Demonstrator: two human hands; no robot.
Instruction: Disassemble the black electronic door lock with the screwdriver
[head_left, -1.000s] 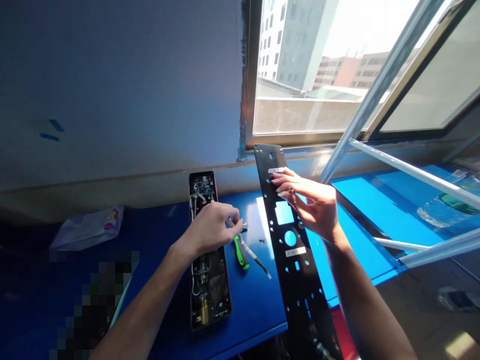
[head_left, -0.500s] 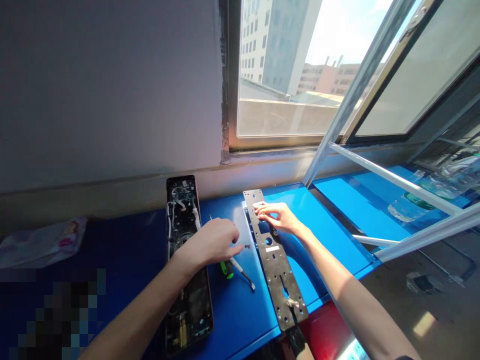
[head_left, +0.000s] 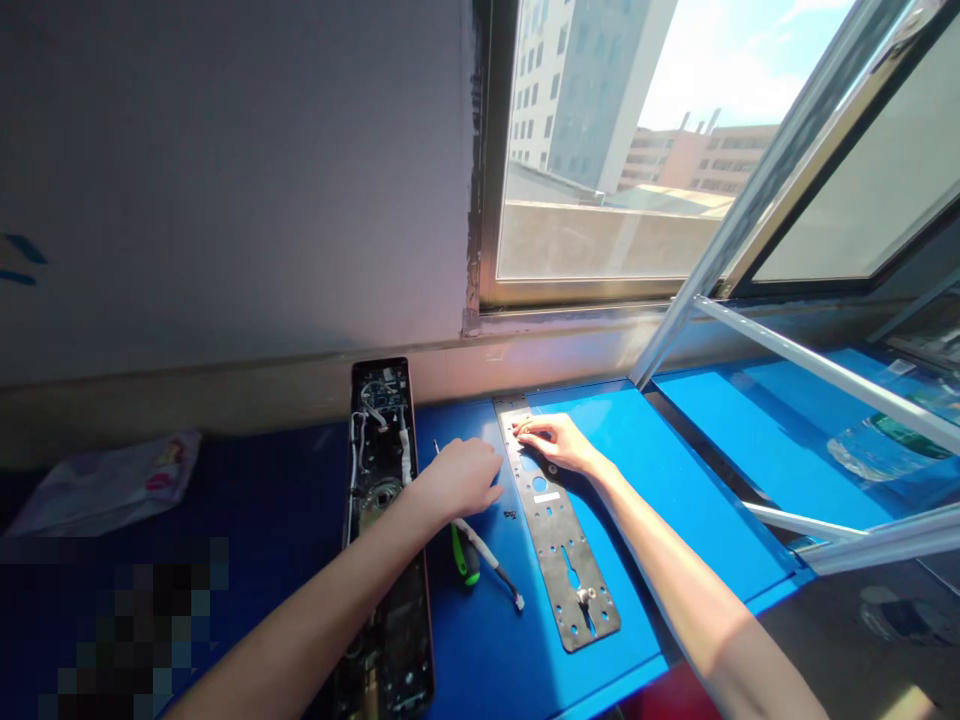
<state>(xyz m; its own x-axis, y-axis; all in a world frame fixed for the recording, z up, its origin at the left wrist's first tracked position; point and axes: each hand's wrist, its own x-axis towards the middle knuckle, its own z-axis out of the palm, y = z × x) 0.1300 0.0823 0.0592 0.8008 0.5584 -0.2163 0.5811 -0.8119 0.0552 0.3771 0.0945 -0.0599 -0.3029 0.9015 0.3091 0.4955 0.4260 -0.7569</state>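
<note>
Head view, your left hand: you hold it (head_left: 461, 478) above the worktop (head_left: 491, 665), between the open casing and the metal plate, wrist over the casing's right rim; your fingers curl down with the thumb apart, but their undersides are hidden, so I cannot tell whether you pinch anything.
Your right hand: its bent fingertips (head_left: 561, 442) touch the far part of the plate; I cannot tell whether you pinch it or only press on it.
Metal plate: it (head_left: 559, 528) lies flat, far end near the worktop's back edge, near end just short of the front edge; it bears a white label (head_left: 550, 497).
Open casing: it (head_left: 409, 620) lies left of the plate, far end by the back edge, white wiring (head_left: 406, 450) showing inside.
Screwdriver: its green-and-black handle (head_left: 471, 568) points to the front edge, beside a white cable (head_left: 489, 557).
Small dark parts: they (head_left: 511, 515) lie just left of the plate.
</note>
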